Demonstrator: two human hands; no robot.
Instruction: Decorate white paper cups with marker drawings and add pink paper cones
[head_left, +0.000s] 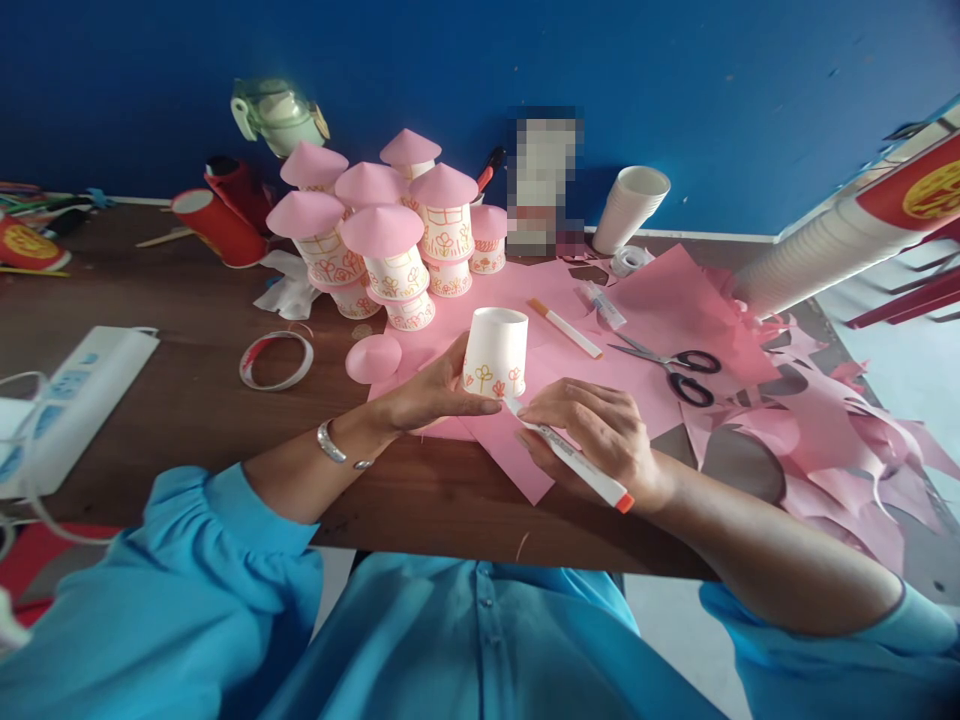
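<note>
scissors (670, 363) right of cup (496, 342), tape (280, 385) left

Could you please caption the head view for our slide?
Left hand holds a flower-decorated cup; right hand holds a white marker.

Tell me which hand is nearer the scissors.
Right. The right hand, holding a marker, is left of the scissors, nearer the camera; the left hand, holding the paper cup, is farther left.

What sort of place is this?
Probably an indoor craft table, home or workshop unclear. Signs: a cluster of decorated cup houses with pink cone roofs, black-handled scissors, and cut pink paper scraps at the right.
</note>
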